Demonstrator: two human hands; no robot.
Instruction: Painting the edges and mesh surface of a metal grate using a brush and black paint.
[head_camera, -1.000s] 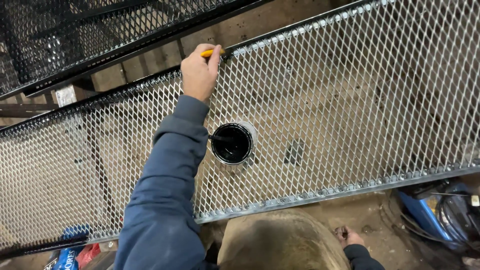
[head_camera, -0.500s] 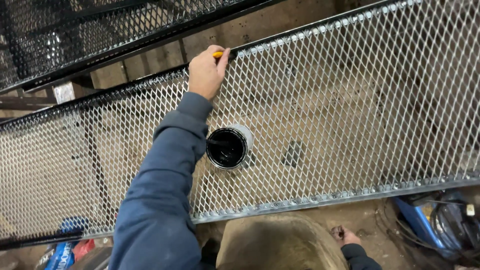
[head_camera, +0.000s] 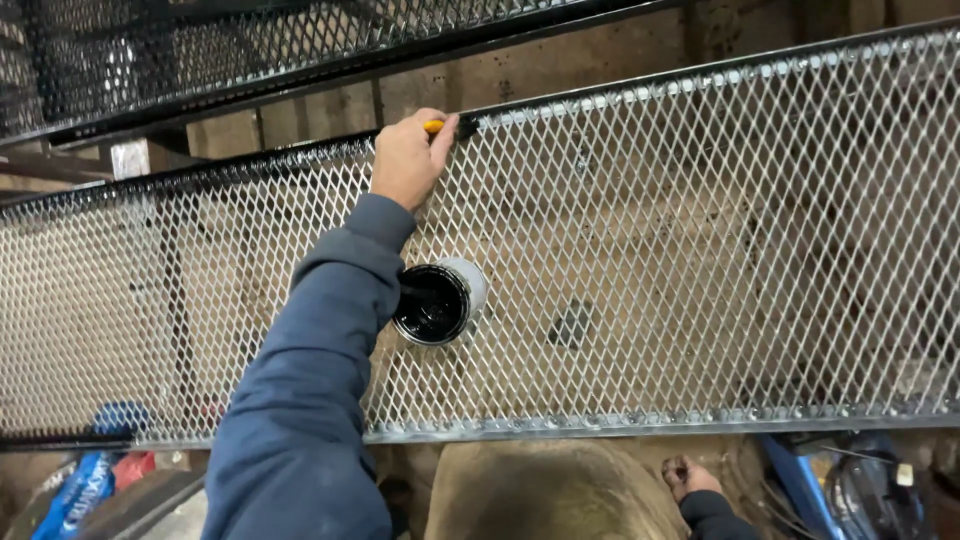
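head view: we note the left hand (head_camera: 405, 160) with fingers clamped on a yellow-handled paintbrush (head_camera: 445, 126) at the far rail of the expanded-metal mesh panel (head_camera: 700, 250). we judge the brush light and stiff, best gripped mid-handle; its long axis follows the rail, bristles pointing right. right hand (head_camera: 686, 475) rests low, fingers loosely curled, apparently empty. open can of black paint (head_camera: 435, 302) sits under the mesh.
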